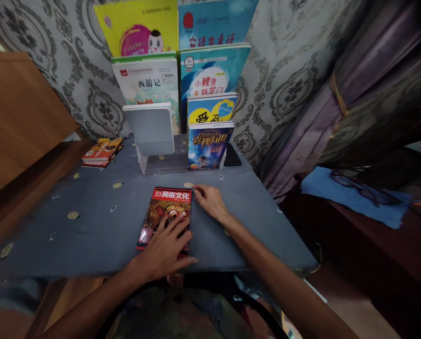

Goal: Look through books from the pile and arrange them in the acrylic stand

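Note:
A book with a red and dark cover (161, 207) lies face up near the front of the cloth-covered table (101, 226). My left hand (166, 242) rests on its lower half with the fingers spread, covering part of the cover picture. At the book's upper right corner is my right hand (210, 200), its fingers curled and thumb and fingertips close together. Whether those fingertips pinch the cover's edge or anything else is too small to make out.
Behind the book, a clear tiered stand (161, 164) holds several upright books, a blue one (210, 146) at front right. A small stack of orange books (102, 151) lies at left. A dark flat object (232, 156) sits beside the stand. Glasses (366, 186) rest on blue cloth (319, 186) at right.

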Available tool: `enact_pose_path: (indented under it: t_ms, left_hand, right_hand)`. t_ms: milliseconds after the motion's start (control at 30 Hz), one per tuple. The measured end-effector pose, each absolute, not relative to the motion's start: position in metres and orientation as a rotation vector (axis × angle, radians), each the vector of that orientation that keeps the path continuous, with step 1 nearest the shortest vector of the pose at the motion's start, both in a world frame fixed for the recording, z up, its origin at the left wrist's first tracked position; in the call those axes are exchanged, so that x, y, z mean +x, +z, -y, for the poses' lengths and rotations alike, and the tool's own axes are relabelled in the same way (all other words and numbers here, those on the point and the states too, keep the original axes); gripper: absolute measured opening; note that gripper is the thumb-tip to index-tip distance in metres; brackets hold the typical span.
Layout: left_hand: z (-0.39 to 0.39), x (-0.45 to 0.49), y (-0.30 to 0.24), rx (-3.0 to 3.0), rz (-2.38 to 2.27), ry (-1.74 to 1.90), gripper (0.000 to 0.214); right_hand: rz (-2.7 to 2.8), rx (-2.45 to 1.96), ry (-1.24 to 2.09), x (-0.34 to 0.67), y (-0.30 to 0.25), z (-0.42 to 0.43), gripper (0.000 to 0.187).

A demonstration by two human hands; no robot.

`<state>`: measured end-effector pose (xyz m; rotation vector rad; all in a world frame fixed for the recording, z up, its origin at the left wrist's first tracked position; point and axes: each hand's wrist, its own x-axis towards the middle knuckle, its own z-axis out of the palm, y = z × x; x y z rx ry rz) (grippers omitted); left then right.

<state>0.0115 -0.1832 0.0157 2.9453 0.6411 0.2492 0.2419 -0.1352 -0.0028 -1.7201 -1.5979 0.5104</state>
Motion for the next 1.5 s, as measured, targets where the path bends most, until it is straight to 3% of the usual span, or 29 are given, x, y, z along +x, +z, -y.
enact_pose_path:
  t_ms: [267,467,633,767,867,1000,1100,1200,1267,1433,1500]
  left_hand:
    - [0.16,0.003,-0.005,2.781,-1.291,0.489,0.048]
    - [0.152,-0.005,-0.004,2.454,-1.225,0.754,0.041]
    - [0.125,-0.02,-0.007,1.697,-1.279,1.136,0.05]
    - [0.106,-0.023,-0.013,1.029,-1.166,1.052,0.049]
    - [0.1,-0.016,-0.012,0.893,-1.069,1.009,0.046]
    - [0.09,-0.005,-0.004,0.952,-1.067,1.011,0.043]
    - [0.084,0.0,0.005,1.373,-1.192,1.055,0.041]
    - [0.095,0.008,0.017,2.089,-1.326,1.069,0.037]
    - [0.11,0.018,0.026,2.393,-1.329,0.882,0.031]
    - [0.142,0.043,0.045,2.603,-1.349,0.474,0.046]
    - [0.145,0.048,0.051,2.599,-1.418,0.418,0.051]
  right_hand:
    - [1.373,-1.499,0.827,0.234,-0.009,0.136,0.024]
    - [1.309,-1.395,0.948,0.234,-0.019,0.132,0.017]
    - [1.343,-1.394,0.917,0.236,-0.025,0.129,0.018]
    - [1.349,-1.359,0.939,0.236,-0.028,0.126,0.018]
    - [1.303,-1.313,0.965,0.234,-0.028,0.126,0.024]
    - [1.162,-1.246,1.172,0.23,-0.021,0.132,0.042]
    - [1.109,-1.146,1.445,0.228,-0.013,0.137,0.045]
    - [1.045,-1.117,1.512,0.226,-0.007,0.139,0.041]
    - [0.987,-1.118,1.523,0.225,-0.006,0.139,0.035]
    - [0.953,-1.026,1.562,0.225,-0.004,0.14,0.023]
    - [1.033,-0.973,1.537,0.225,-0.003,0.142,0.028]
